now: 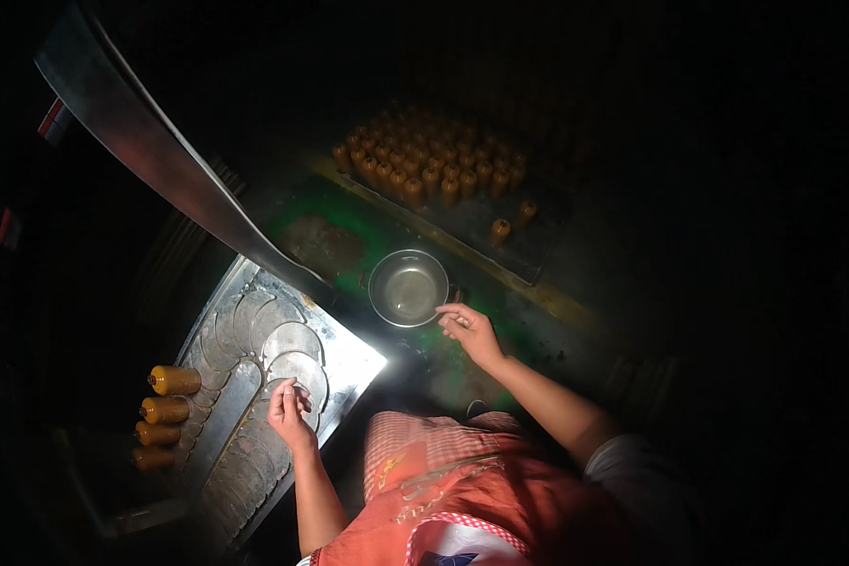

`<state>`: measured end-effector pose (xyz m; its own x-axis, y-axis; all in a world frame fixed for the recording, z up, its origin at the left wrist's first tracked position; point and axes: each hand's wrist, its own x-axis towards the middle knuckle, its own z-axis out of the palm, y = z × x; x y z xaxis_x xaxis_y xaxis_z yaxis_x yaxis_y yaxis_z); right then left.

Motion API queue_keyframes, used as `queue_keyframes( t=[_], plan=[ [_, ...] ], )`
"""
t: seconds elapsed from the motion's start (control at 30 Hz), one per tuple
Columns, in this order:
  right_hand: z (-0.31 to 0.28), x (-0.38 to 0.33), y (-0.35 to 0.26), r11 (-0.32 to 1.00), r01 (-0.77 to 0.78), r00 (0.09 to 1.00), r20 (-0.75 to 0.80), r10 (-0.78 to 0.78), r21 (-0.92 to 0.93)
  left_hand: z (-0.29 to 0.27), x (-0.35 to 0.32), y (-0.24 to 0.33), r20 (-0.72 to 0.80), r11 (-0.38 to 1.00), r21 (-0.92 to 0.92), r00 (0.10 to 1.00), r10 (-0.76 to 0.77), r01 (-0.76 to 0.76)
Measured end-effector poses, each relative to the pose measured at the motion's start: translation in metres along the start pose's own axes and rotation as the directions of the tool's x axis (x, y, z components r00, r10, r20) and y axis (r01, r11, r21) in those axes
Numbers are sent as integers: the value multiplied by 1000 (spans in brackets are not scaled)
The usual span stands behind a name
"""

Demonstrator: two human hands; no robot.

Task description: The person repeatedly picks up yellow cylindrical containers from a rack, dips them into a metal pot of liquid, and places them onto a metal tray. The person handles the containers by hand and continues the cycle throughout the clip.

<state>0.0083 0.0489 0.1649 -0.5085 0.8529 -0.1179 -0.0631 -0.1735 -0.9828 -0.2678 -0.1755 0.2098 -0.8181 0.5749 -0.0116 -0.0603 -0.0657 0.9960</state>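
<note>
My left hand (291,413) is above the metal conveyor of overlapping crescent-shaped plates (295,338), by its near right edge. Its fingers are curled in, thumb and forefinger close together; whatever may be between them is too small to make out. Beside the rim of a round metal pot (408,288) is my right hand (469,332), its fingers loosely bent and a little apart, with nothing visible in them. Its fingertips are near the pot's lower right rim; contact cannot be made out. Several orange-brown cylinders with small tips (174,380) lie on their sides along the conveyor's left edge.
Many similar cylinders (431,174) stand upright in rows on a dark board (538,269) beyond the pot. A curved sheet-metal panel (160,141) rises over the conveyor's far end. The conveyor has a sharp metal corner (379,360) between my hands. Deep shadow covers the surroundings.
</note>
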Motion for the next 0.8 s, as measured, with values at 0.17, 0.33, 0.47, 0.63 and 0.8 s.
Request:
queue_keyframes(
  t=[0.17, 0.33, 0.47, 0.63, 0.8],
  plan=[
    [-67, 80, 15, 994, 85, 996, -36, -87, -62, 126, 35, -19, 264, 977, 211, 960, -90, 34],
    [-162, 115, 35, 963, 34, 976, -200, -90, -269, 219, 113, -101, 312, 924, 382, 944, -106, -22],
    [-225, 110, 32, 927, -225, 926, -361, 108, -300, 313, 185, -168, 339, 815, 579, 917, -210, -28],
    [-247, 212, 54, 873, -247, 948, -293, 127, -421, 401, 276, -248, 368, 595, 785, 902, -225, -172],
    [-262, 366, 148, 705, -80, 992, -124, -12, -704, 461, 354, -348, 455, 530, 801, 857, -240, -277]
  ],
)
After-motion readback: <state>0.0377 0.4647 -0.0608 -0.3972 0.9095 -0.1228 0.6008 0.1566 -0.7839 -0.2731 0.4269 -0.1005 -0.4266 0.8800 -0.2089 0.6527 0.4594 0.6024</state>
